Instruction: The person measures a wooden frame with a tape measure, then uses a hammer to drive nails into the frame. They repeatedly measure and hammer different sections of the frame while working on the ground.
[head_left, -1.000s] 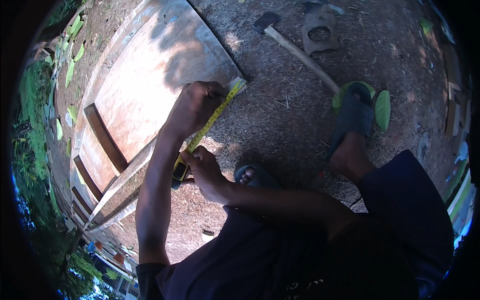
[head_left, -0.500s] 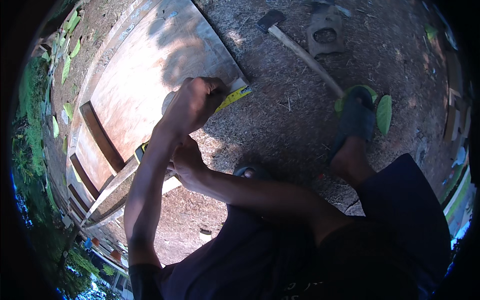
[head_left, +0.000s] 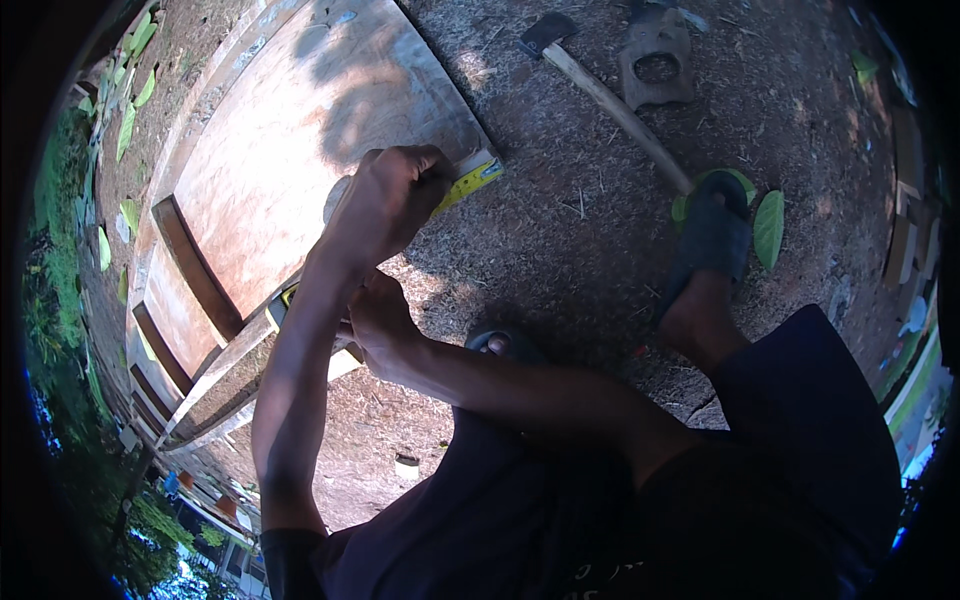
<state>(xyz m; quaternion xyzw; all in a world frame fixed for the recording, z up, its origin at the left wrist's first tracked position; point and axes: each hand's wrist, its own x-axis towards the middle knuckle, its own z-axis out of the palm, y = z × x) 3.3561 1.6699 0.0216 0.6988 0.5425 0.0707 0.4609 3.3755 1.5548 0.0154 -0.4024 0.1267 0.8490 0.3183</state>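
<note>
A tape measure's yellow blade (head_left: pixel 468 186) runs along the edge of a large wooden panel (head_left: pixel 270 150), its end at the panel's corner. My left hand (head_left: pixel 395 195) is closed with its fingers pressing the blade against that edge. Beneath my left forearm, my right hand (head_left: pixel 378 312) is closed, its fingertips hidden. On the forearm's other side shows part of the black and yellow tape case (head_left: pixel 284 303), in line with my right hand's grip.
Dark wooden battens (head_left: pixel 195 265) cross the panel at left. An axe (head_left: pixel 620 115) lies on the ground, its handle ending at my sandalled foot (head_left: pixel 712 235). Beyond it is a flat brown piece with an oval hole (head_left: pixel 660 90). A small pale block (head_left: pixel 406 466) lies nearer me.
The view has shifted slightly, so the axe and the panel sit a little differently in the picture. Both hands keep their places on the tape measure.
</note>
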